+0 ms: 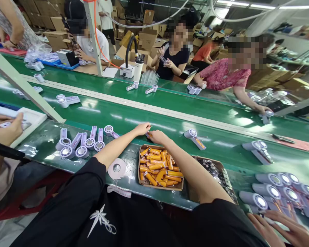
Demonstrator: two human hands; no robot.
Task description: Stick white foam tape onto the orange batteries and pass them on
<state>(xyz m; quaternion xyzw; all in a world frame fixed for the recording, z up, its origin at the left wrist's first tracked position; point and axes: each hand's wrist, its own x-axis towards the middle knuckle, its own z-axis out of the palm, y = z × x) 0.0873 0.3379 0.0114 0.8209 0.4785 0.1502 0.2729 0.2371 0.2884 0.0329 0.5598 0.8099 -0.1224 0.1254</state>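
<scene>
My left hand (143,128) and my right hand (157,136) meet over the near edge of the green belt, fingers closed in pinches. A small thing with a pale edge shows at the right fingertips, mostly covered. What the left fingers pinch is too small to make out. Beneath my right forearm, a cardboard box (161,185) holds many orange-wrapped battery cells (157,166). Left of it lies a roll of pale tape (116,168). Several lilac handheld fan bodies (82,152) lie farther left on the bench, some with their handles open.
The green conveyor belt (113,115) runs across in front, carrying a fan body (195,138) right of my hands. A box of small dark parts (216,171) sits by my right arm. Co-workers' hands are at both sides; more people sit opposite. A slanted post (28,85) stands left.
</scene>
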